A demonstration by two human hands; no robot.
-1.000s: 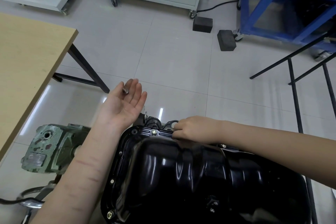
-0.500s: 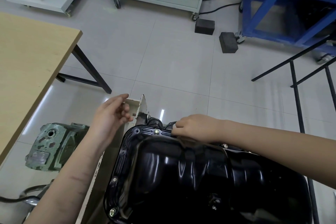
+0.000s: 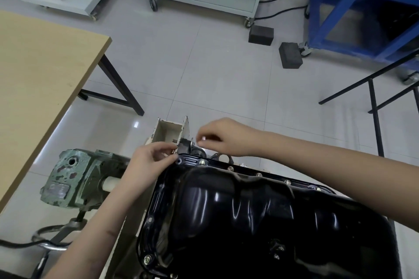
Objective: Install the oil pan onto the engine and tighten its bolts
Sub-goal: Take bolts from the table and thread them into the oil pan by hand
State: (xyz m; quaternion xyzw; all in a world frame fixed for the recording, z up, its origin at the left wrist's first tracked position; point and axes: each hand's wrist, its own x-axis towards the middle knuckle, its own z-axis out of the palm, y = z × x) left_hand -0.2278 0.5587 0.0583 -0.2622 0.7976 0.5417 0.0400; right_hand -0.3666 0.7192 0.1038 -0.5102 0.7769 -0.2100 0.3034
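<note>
The black oil pan (image 3: 260, 222) is being carried on the engine, bolts (image 3: 230, 168) dotting its far rim. Its far-left corner is being touched by the left hand (image 3: 152, 158), fingers curled as if pinching something too small to tell. The right hand (image 3: 217, 137) is being held just above, fingers loosely curled, nothing visibly gripped. No writing can be read.

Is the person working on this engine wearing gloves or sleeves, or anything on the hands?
No gloves and no sleeves in view. Both the left hand and the right hand are bare, and both forearms are uncovered right to the frame's edge. No watch, ring or wristband shows. The left forearm carries a few faint short linear marks.
</note>
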